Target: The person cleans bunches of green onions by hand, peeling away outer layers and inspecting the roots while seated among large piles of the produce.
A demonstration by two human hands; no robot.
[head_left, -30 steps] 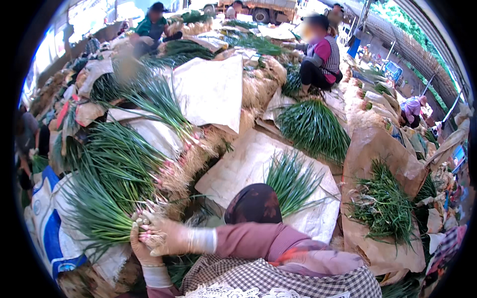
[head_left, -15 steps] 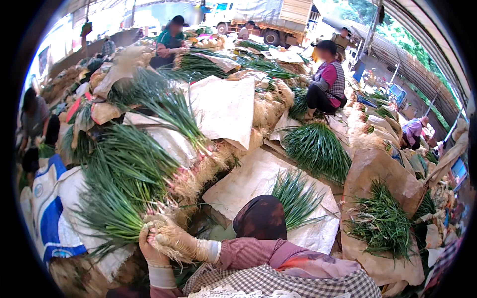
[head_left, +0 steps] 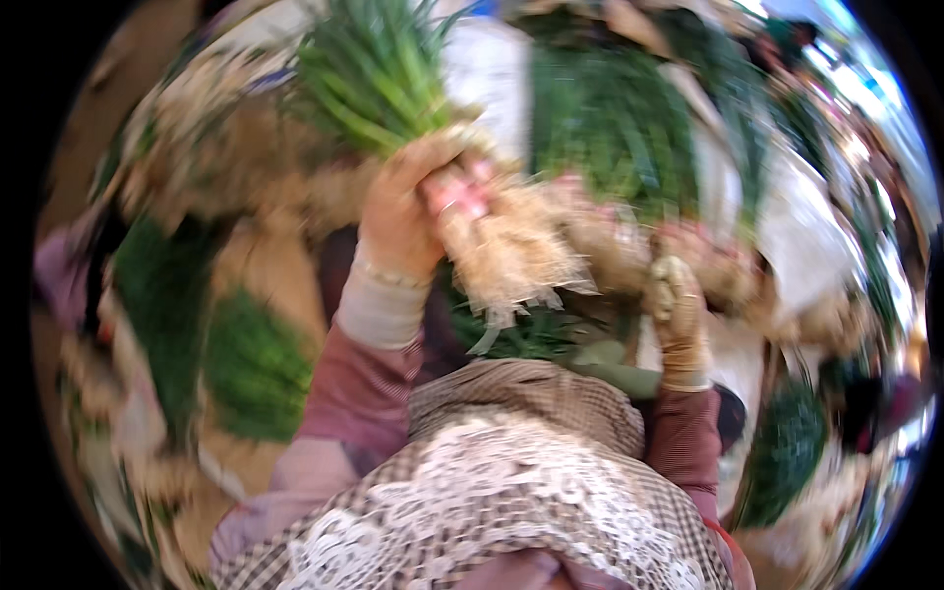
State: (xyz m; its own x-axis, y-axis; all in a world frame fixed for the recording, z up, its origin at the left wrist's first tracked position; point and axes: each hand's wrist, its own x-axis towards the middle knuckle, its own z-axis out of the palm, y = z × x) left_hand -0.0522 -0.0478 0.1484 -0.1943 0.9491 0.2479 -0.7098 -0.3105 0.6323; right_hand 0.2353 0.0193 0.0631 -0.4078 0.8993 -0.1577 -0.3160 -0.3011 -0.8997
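Observation:
My left hand [head_left: 405,202], in a pale glove, is closed round a bunch of spring onions [head_left: 388,84]. Its green leaves point up and away, while the pink bulbs and long, dry, straw-coloured roots stick out towards the right. My right hand [head_left: 677,300], also gloved, is apart from that bunch, lower and to the right. Its fingers are curled in, and whatever they may hold is hidden by blur. Just beyond it lies a row of spring onions [head_left: 615,133], bulbs and roots facing me.
White sheets [head_left: 806,231] lie among the piles at the right. Loose green leaves [head_left: 258,364] rest on brown sacking at the left, and another green heap [head_left: 787,457] lies at the lower right. A person in purple [head_left: 69,261] is at the left edge. Motion blurs much of the view.
The view has swung round and down. Both hands were together at the bunch; now my left hand alone holds it up, and my right hand has moved off to the right.

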